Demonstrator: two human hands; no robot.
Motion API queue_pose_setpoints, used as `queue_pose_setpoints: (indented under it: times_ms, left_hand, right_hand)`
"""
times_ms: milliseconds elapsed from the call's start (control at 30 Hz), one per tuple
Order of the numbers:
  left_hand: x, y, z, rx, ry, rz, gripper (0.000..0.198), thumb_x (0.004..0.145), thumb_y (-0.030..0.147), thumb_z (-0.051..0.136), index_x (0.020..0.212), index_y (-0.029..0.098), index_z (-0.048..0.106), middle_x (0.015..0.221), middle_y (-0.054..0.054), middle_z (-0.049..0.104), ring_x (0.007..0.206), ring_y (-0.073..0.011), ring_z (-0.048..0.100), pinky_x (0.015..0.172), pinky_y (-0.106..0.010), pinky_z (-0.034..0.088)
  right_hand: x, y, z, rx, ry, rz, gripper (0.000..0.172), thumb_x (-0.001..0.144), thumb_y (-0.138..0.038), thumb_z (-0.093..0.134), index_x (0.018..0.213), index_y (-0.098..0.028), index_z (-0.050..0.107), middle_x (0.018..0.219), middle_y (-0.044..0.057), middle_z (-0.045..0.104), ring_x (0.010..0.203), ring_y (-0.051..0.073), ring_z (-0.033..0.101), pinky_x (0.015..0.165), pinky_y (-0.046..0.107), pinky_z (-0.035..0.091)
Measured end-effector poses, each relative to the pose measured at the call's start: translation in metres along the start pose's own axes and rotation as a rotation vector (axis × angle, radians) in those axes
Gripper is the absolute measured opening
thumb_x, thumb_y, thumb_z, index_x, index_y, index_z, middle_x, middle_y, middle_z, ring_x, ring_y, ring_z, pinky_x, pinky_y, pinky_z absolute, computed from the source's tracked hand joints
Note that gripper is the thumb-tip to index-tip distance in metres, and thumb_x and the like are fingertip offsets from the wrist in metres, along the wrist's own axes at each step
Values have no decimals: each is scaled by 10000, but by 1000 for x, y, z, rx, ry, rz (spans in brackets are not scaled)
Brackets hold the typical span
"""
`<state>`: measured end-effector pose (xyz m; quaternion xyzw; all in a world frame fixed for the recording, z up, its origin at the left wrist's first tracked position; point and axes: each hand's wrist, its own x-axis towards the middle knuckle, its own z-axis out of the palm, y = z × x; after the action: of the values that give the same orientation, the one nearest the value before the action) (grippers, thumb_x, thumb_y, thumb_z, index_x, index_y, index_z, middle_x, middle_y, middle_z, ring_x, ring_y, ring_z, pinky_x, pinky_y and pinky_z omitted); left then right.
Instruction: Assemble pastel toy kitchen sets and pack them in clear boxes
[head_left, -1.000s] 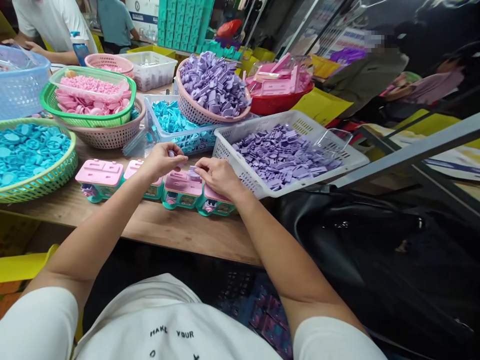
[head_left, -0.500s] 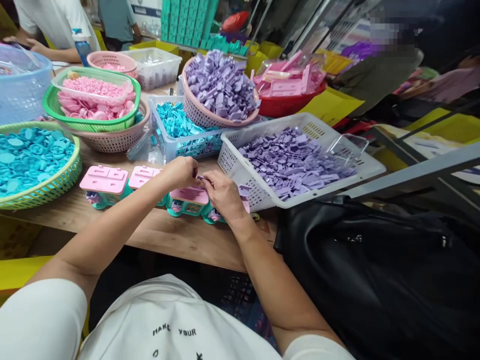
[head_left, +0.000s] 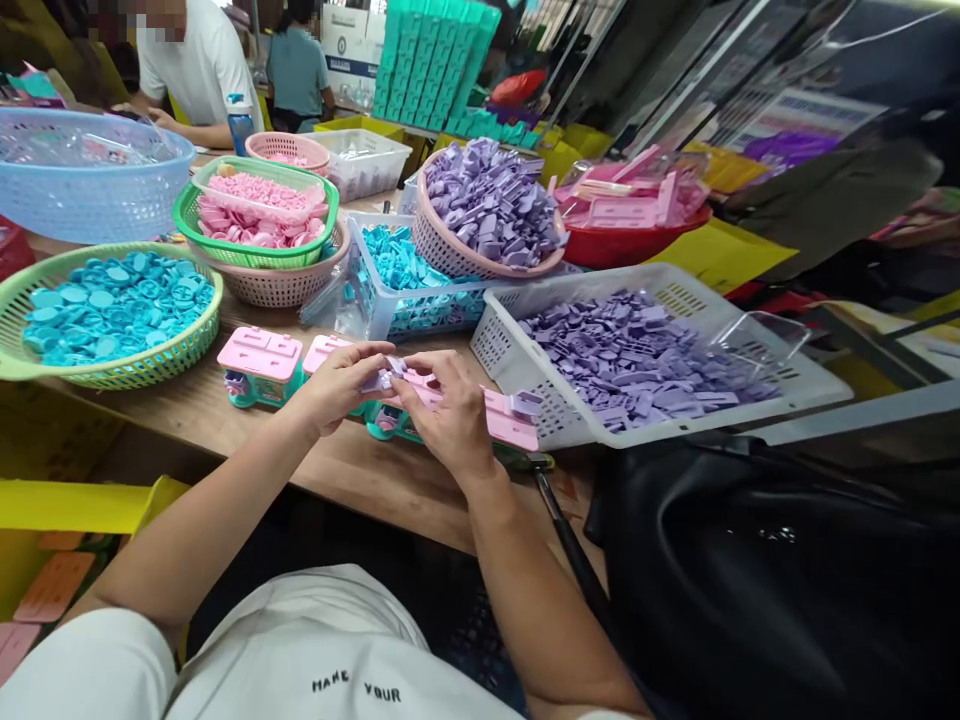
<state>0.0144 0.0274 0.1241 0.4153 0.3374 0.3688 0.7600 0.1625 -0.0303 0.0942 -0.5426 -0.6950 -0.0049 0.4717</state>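
Observation:
My left hand [head_left: 337, 385] and my right hand [head_left: 450, 415] meet over a row of pink-topped, teal-bodied toy houses [head_left: 259, 362] on the wooden table [head_left: 352, 470]. Both hands pinch a small purple plastic piece [head_left: 377, 379] between their fingertips, just above one toy. Another purple piece [head_left: 525, 403] sits on the pink roof at the row's right end. The toys under my hands are mostly hidden.
A white basket [head_left: 559, 425] of purple pieces stands right of my hands. Behind are baskets of blue [head_left: 187, 345], pink [head_left: 259, 255] and purple parts [head_left: 487, 200], and a red bowl [head_left: 630, 245]. A black bag [head_left: 750, 570] lies at the right. Other people sit at the far left.
The camera view has shifted, so everything sits further right and lower. My hands have stayed together on the purple piece over the toys, with the fingers regripped.

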Motion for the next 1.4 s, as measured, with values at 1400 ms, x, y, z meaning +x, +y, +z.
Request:
queue_pose_setpoints:
  times_ms: [1400]
  left_hand:
    - [82, 39, -49, 1494, -158, 514, 160, 737, 165, 633, 804, 129, 773, 650, -19, 667, 591, -120, 540, 600, -237, 368]
  right_hand:
    - [74, 32, 33, -71, -519, 324, 140, 840, -258, 629, 831, -168, 736, 806, 29, 749, 709, 148, 626, 688, 250, 429]
